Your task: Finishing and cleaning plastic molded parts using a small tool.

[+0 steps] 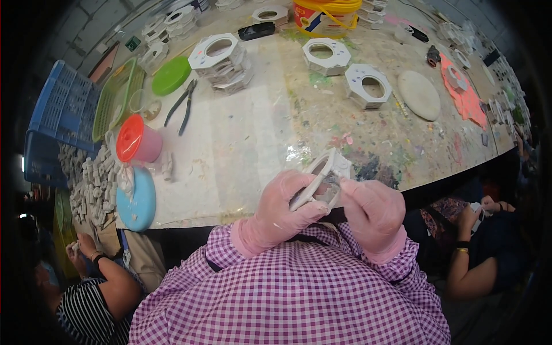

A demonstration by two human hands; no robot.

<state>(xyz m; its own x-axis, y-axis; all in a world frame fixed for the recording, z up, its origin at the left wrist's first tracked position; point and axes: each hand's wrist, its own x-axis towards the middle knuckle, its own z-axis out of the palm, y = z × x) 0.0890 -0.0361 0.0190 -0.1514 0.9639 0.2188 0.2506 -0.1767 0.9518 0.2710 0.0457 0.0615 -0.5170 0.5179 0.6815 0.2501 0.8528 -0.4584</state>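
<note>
Clock directions: 12 = far side of the desk (247, 138), 6 = wearer's chest.

Piece: one white octagonal frame (322, 178), hollow in the middle, held up at the near edge of the desk, tilted well off flat. Long axis as seen runs from about 7–8 o'clock (low end) to 1–2 o'clock (high end).

Left hand (279, 201), pink-gloved: closed on the piece, thumb and fingers about its low end. Piece lies at 2 o'clock from this hand; it appears to be the main support.

Right hand (376, 215), also gloved: fingers bunched narrow at the near right side of the piece, which lies at 10 o'clock from it. Fingertips seem to touch the rim; whether anything small is pinched there, cannot tell.

Key relation: both hands at the piece, one on either side of its slanting axis. Left nearer, its grip overlapping the frame; right meets it only at the tips.

Surroundings, from the piece: loose octagonal frame (342, 56) at 12, second loose frame (353, 86) at 1, stack of frames (201, 57) at 11, pliers (188, 96) at 10, red-lidded tub (148, 146) between 9 and 10.
</note>
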